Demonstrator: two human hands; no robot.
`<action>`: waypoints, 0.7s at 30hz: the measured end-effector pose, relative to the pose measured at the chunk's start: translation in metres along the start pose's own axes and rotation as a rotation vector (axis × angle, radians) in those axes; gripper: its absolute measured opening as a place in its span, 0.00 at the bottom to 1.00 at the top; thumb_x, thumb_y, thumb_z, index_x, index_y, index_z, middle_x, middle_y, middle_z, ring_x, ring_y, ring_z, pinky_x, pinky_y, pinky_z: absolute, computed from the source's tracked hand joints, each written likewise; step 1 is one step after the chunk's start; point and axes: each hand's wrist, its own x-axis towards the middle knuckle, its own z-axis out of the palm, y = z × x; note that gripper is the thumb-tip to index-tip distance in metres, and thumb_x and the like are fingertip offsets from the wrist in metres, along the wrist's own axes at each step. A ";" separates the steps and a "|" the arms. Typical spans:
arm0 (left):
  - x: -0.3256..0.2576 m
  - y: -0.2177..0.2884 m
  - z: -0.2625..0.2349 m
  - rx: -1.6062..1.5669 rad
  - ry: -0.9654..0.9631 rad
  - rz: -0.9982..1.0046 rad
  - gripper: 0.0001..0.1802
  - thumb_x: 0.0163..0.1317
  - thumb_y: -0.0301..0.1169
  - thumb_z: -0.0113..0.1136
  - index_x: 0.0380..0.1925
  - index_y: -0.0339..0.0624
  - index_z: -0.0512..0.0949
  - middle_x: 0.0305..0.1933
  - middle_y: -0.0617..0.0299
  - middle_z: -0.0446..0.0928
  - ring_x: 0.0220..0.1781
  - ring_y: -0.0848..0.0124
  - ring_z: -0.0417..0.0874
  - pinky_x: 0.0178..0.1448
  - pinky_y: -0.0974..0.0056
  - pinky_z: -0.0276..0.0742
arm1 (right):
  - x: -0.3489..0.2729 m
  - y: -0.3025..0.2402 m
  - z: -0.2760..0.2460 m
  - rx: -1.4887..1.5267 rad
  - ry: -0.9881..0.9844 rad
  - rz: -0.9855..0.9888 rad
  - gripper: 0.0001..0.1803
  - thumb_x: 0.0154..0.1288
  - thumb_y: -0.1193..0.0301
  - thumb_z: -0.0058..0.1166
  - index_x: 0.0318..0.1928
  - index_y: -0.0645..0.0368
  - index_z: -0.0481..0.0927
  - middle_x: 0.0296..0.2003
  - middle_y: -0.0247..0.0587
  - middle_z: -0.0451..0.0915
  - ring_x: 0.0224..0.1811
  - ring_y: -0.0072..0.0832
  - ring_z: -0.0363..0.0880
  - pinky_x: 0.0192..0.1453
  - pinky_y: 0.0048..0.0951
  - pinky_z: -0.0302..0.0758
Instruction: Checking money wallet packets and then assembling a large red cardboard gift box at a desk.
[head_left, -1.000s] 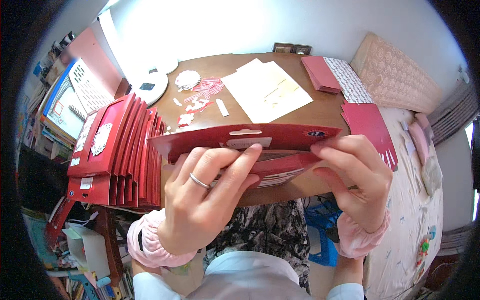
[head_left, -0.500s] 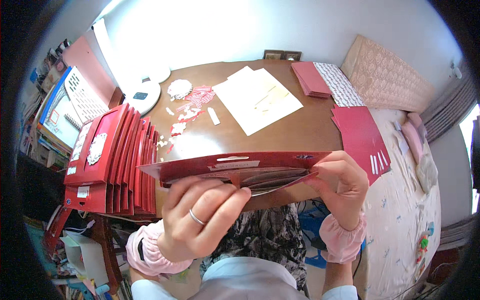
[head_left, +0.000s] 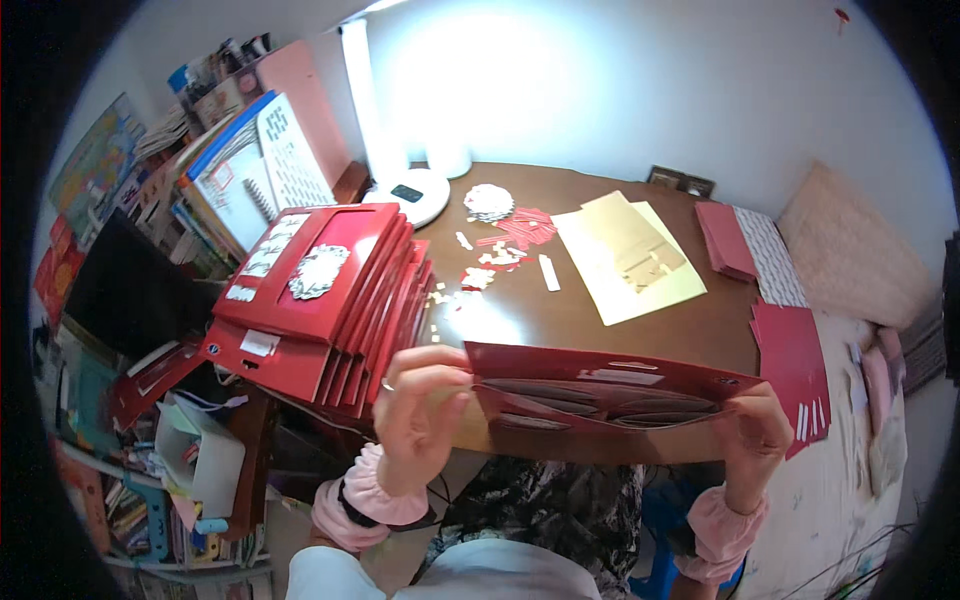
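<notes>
- The red folder [head_left: 612,398] is held up over the near edge of the brown table [head_left: 690,347], its opening turned upward and its gray inner layers showing.
- The right hand [head_left: 757,430] is closed on the folder's right end, thumb and fingers pinching it.
- The left hand [head_left: 425,415] is partly curled, fingertips at the folder's left end; whether it pinches or only touches cannot be told.
- Just left of the left hand, a tall stack of red folders [head_left: 320,262] crowds that side, a scalloped white piece on its top.
- Beyond the held folder lie red strips [head_left: 525,229], a pile of scalloped white pieces [head_left: 490,203], a white strip [head_left: 550,272] and overlapping yellow sheets [head_left: 630,260].
- A white lamp base [head_left: 420,197] stands at the far left; at the right lie red sheets [head_left: 790,370], with a patterned white sheet [head_left: 770,258] farther back.
- The folder hides part of the table's near side; the right hand's fingertips are partly covered, and what sits deep inside the folder is hard to make out.
- Half a second ago the left hand was at the middle of the opening; now it is at the left end, while the right hand remains on the right end.
</notes>
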 end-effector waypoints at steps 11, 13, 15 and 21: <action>0.007 0.005 0.008 -0.204 0.041 -0.092 0.12 0.52 0.19 0.67 0.37 0.34 0.77 0.39 0.53 0.79 0.42 0.64 0.80 0.46 0.65 0.75 | -0.002 -0.010 0.004 0.134 0.012 0.107 0.13 0.55 0.74 0.67 0.38 0.63 0.76 0.40 0.40 0.76 0.42 0.25 0.74 0.51 0.25 0.69; 0.012 0.007 0.006 -0.173 0.024 -0.062 0.12 0.52 0.19 0.67 0.36 0.34 0.77 0.40 0.53 0.78 0.42 0.65 0.80 0.47 0.66 0.75 | 0.000 -0.014 0.012 0.115 0.042 0.136 0.11 0.56 0.75 0.65 0.36 0.62 0.76 0.41 0.40 0.75 0.42 0.24 0.74 0.50 0.25 0.69; 0.012 0.007 0.007 -0.144 0.007 -0.028 0.11 0.52 0.18 0.67 0.36 0.34 0.76 0.40 0.53 0.78 0.42 0.66 0.79 0.48 0.66 0.75 | 0.002 -0.015 0.019 0.097 0.075 0.162 0.09 0.58 0.76 0.63 0.34 0.61 0.75 0.42 0.40 0.75 0.42 0.23 0.73 0.50 0.24 0.68; 0.012 0.009 0.013 -0.387 0.042 -0.191 0.09 0.55 0.15 0.62 0.33 0.34 0.72 0.43 0.55 0.71 0.44 0.71 0.75 0.52 0.69 0.71 | 0.004 -0.021 0.033 0.319 0.167 0.258 0.09 0.58 0.77 0.62 0.32 0.59 0.72 0.44 0.37 0.74 0.41 0.19 0.71 0.48 0.21 0.68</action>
